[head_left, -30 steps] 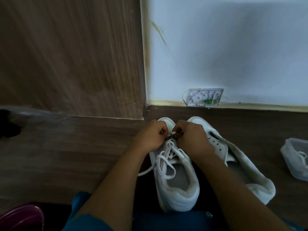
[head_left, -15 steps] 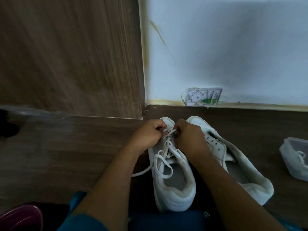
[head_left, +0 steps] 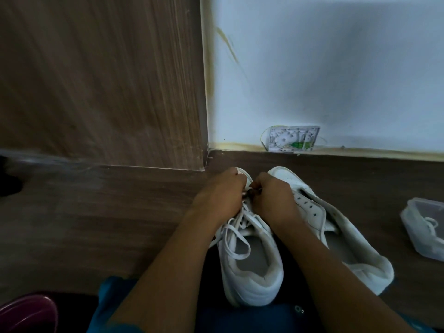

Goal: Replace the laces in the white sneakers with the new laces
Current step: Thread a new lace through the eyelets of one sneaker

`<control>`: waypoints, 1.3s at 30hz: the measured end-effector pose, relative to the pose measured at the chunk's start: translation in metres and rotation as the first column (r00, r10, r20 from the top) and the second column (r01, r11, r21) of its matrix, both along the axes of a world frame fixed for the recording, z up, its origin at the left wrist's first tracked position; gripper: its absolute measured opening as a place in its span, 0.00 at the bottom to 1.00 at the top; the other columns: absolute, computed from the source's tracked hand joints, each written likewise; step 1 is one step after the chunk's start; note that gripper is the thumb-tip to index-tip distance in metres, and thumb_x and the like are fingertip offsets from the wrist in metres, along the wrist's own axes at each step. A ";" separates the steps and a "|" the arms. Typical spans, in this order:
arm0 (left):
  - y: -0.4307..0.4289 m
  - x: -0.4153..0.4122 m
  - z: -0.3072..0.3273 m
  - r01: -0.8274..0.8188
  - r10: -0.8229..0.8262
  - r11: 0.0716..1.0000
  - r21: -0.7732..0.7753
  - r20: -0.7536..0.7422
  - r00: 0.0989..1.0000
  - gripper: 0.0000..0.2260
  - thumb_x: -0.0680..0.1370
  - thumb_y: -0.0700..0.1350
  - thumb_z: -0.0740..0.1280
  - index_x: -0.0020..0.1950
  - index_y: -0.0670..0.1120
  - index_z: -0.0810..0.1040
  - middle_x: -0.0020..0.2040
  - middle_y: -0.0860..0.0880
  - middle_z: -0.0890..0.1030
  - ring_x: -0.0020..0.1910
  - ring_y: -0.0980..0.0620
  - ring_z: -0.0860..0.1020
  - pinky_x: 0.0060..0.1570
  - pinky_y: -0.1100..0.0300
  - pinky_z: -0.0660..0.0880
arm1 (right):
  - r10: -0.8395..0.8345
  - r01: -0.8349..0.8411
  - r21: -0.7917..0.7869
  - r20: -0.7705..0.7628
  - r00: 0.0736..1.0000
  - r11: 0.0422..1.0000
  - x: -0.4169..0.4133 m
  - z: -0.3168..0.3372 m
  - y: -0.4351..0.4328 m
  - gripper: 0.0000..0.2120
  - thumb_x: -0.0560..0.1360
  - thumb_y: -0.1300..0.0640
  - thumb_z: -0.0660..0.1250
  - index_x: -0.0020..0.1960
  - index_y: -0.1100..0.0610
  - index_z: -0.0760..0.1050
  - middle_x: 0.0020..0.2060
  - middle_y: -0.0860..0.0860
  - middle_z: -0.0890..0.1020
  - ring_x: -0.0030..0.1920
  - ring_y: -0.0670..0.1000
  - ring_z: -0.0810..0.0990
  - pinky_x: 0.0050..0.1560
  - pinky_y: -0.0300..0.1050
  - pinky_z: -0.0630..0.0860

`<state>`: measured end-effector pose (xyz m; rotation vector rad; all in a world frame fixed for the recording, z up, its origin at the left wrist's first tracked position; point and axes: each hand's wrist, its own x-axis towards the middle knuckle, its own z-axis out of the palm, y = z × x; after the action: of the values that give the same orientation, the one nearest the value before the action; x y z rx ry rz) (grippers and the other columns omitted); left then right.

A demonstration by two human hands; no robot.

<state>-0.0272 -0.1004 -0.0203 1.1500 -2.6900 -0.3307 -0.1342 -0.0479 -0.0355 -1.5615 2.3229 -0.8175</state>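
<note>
Since half a second ago the two hands have drawn a little closer, so their knuckles almost meet. The short stretch of lace that showed between them is now nearly covered. Neither sneaker has shifted on the floor.

The left hand and right hand are both curled tight, fingers pinching the white lace at the toe end of the laced sneaker. That shoe stands at 6 o'clock in the view with its toe toward the wall. Loose loops of the lace trail back over the tongue and into the shoe's opening. A second sneaker lies just beside it at 3 o'clock, its eyelets bare.

The fingertips are hidden behind the knuckles, so which eyelet they work at cannot be told, nor whether this lace is an old one or a new one. The left hand covers most of the laced sneaker's toe.

Further out at 3 o'clock a clear plastic container is cut by the frame edge, with a white lace inside. At 12 o'clock an open wall box sits low on the white wall, its parts too small to read. A maroon object at 8 o'clock is cut off by the frame corner. A dark shape at 9 o'clock is too dim to name.
</note>
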 end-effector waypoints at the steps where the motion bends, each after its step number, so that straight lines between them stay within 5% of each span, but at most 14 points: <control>1: -0.002 0.000 -0.002 0.015 -0.014 0.999 0.034 -0.015 1.000 0.06 0.77 0.38 0.60 0.43 0.47 0.69 0.44 0.51 0.65 0.41 0.52 0.67 0.38 0.59 0.60 | 0.012 -0.012 0.015 -0.033 0.999 1.000 0.001 0.001 0.000 0.06 0.76 0.61 0.62 0.52 0.60 0.74 0.48 0.58 0.81 0.51 0.58 0.78 0.43 0.42 0.67; 4: -0.006 0.000 -0.005 -0.013 0.059 0.970 0.243 -0.181 0.982 0.07 0.77 0.35 0.60 0.43 0.43 0.76 0.42 0.50 0.68 0.43 0.52 0.70 0.38 0.57 0.61 | 0.024 -0.022 0.022 -0.095 0.995 1.000 0.004 0.002 0.000 0.06 0.76 0.62 0.59 0.52 0.61 0.72 0.48 0.59 0.80 0.52 0.59 0.77 0.42 0.43 0.64; 8: -0.010 0.006 -0.010 -0.035 0.247 0.834 0.551 -0.316 0.916 0.15 0.78 0.33 0.59 0.33 0.47 0.72 0.34 0.49 0.72 0.37 0.51 0.71 0.40 0.56 0.67 | 0.009 -0.008 0.007 -0.109 0.994 1.000 0.007 0.003 0.002 0.05 0.75 0.63 0.59 0.51 0.61 0.70 0.47 0.60 0.80 0.52 0.61 0.77 0.42 0.45 0.66; 15: -0.004 0.000 0.004 -0.052 0.088 0.978 0.202 -0.174 0.981 0.07 0.76 0.43 0.67 0.43 0.42 0.81 0.41 0.44 0.80 0.39 0.50 0.78 0.37 0.59 0.71 | 0.011 -0.012 0.010 0.073 0.997 1.000 0.001 0.005 0.005 0.08 0.72 0.62 0.65 0.50 0.57 0.77 0.47 0.55 0.82 0.50 0.55 0.79 0.44 0.40 0.68; 21: 0.007 -0.018 0.009 -0.128 0.132 0.991 -0.041 0.100 0.986 0.09 0.77 0.37 0.60 0.55 0.42 0.77 0.53 0.43 0.78 0.53 0.43 0.77 0.44 0.57 0.69 | 0.011 -0.002 -0.053 0.181 0.983 0.999 0.003 0.005 0.008 0.07 0.71 0.66 0.63 0.41 0.56 0.77 0.42 0.51 0.83 0.43 0.49 0.79 0.41 0.36 0.67; 27: 0.006 -0.019 0.003 -0.105 0.099 0.993 0.060 0.097 0.990 0.11 0.79 0.38 0.57 0.58 0.40 0.74 0.59 0.43 0.75 0.55 0.46 0.75 0.44 0.60 0.65 | -0.023 0.030 -0.043 0.151 0.988 0.999 0.001 -0.002 0.004 0.09 0.72 0.66 0.63 0.46 0.56 0.79 0.41 0.49 0.82 0.44 0.48 0.79 0.41 0.36 0.67; 32: 0.003 -0.007 0.000 -0.158 0.206 0.940 0.304 -0.130 0.970 0.07 0.76 0.34 0.57 0.41 0.43 0.71 0.40 0.45 0.74 0.39 0.49 0.70 0.30 0.60 0.59 | -0.004 0.005 -0.033 0.039 0.999 0.999 0.007 -0.003 -0.001 0.07 0.73 0.66 0.61 0.49 0.58 0.74 0.44 0.56 0.81 0.47 0.56 0.79 0.42 0.44 0.69; 39: -0.006 0.004 -0.008 -0.109 0.315 0.779 0.617 -0.236 0.919 0.12 0.79 0.36 0.57 0.40 0.47 0.74 0.43 0.41 0.78 0.42 0.47 0.74 0.44 0.53 0.70 | -0.011 0.011 -0.046 0.012 1.000 0.999 0.012 0.002 0.004 0.07 0.74 0.65 0.59 0.49 0.57 0.69 0.43 0.58 0.80 0.47 0.60 0.78 0.45 0.50 0.72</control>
<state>-0.0236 -0.1068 -0.0285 1.3831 -2.1714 -1.2776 -0.1225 -0.0441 -0.0332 -1.5593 2.3227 -0.8865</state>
